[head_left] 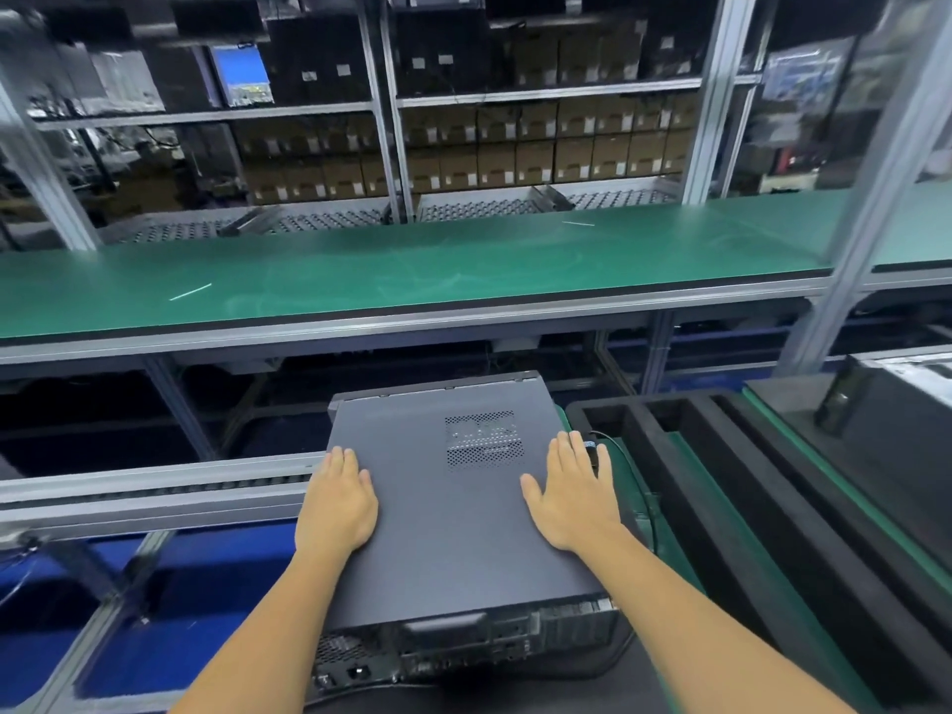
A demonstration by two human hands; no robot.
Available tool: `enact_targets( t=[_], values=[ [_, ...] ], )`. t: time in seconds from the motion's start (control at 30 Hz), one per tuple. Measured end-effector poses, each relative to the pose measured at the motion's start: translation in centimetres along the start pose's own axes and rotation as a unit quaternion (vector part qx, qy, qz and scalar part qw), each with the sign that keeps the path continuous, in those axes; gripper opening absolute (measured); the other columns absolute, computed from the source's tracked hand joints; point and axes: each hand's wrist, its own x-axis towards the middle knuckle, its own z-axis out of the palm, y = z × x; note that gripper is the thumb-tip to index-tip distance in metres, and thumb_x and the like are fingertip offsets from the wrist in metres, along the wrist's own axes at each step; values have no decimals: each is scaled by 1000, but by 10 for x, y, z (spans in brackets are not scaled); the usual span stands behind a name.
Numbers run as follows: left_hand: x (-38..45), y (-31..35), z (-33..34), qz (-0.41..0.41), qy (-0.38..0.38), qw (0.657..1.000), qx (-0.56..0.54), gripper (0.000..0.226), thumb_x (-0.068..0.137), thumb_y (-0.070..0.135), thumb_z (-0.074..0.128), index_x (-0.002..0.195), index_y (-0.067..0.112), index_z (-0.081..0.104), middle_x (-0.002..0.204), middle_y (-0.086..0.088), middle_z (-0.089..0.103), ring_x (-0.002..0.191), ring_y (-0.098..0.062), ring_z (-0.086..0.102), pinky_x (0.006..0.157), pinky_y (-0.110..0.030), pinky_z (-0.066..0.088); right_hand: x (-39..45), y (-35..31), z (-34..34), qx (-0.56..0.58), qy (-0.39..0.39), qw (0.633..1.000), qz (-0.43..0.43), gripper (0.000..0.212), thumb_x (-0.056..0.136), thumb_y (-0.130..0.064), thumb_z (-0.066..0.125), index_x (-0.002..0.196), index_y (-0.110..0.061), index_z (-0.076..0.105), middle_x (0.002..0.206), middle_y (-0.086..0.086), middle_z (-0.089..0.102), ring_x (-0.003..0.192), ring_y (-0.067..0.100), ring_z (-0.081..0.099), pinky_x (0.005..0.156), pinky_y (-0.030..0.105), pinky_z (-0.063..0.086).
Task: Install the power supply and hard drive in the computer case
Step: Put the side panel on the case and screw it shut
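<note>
A dark grey computer case (453, 517) lies flat in front of me with its side cover on and a perforated vent patch near the far right. Its rear panel with ports and a power socket faces me at the bottom. My left hand (337, 499) rests flat on the cover's left edge, fingers straight. My right hand (572, 494) lies flat on the cover's right side, fingers spread and straight. The power supply and hard drive are not visible.
A black foam tray (721, 456) with long slots sits to the right on a green mat. A thin black cable (626, 456) runs beside the case. A roller conveyor rail (154, 487) is on the left. A green workbench (412, 270) stretches behind, with shelves of boxes beyond.
</note>
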Motion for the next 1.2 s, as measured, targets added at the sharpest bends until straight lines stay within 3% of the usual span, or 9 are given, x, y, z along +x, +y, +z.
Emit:
enact_targets(
  t=[0.13,0.33,0.6,0.73,0.83,0.97,1.1,1.2],
  values=[
    [-3,5,-4,10,-21,1000,3,30,100,19,30,118,-1,44,127,-17,45,121,-33,41,106,-41,30,0,6,-1,-10,4,1000,1,73,101,-52,25,156,-6,13,165,5,10,152,20,-1,120,45,-7],
    [-9,0,-4,17,-47,999,10,45,102,25,23,137,-2,34,145,-18,33,137,-28,26,115,-38,20,-3,3,1,-31,-16,999,1,73,102,-51,24,156,-5,11,166,5,8,153,19,-3,121,45,-6],
    [-1,0,0,29,-29,999,26,44,102,25,22,135,0,36,140,-16,37,133,-28,30,115,-40,19,5,-4,2,-42,-25,999,16,71,102,-51,19,158,-9,7,166,4,2,153,20,-5,121,48,-8],
    [-2,4,-3,31,17,999,35,34,100,24,29,116,2,49,122,-11,49,118,-28,42,105,-39,30,-1,-9,0,-17,5,998,54,67,101,-49,27,153,-8,22,162,12,17,149,30,14,118,52,13],
    [-14,10,-9,-39,40,998,40,28,96,25,35,104,3,51,111,-13,53,105,-32,48,91,-43,37,-11,-13,-3,21,13,996,88,54,101,-43,34,142,-8,35,150,16,31,127,36,42,97,48,38],
    [-35,16,-16,-97,0,995,-9,31,99,28,33,114,3,45,127,-16,45,111,-37,46,83,-47,42,-23,-15,-7,58,-8,994,90,49,104,-38,33,141,-6,32,143,20,35,117,40,49,83,44,41],
    [-41,8,-23,-91,-95,991,-16,53,102,36,27,143,3,26,156,-15,14,137,-40,22,103,-51,33,-27,-14,-15,57,-46,995,74,52,105,-38,31,145,-5,27,150,20,26,126,40,42,95,45,40],
    [-56,2,-24,-83,-99,991,-28,55,101,40,25,148,10,22,158,-9,10,137,-38,23,101,-51,36,-37,-14,-16,54,-50,993,88,55,105,-40,28,150,-8,23,150,22,27,129,40,39,101,47,36]
  ],
)
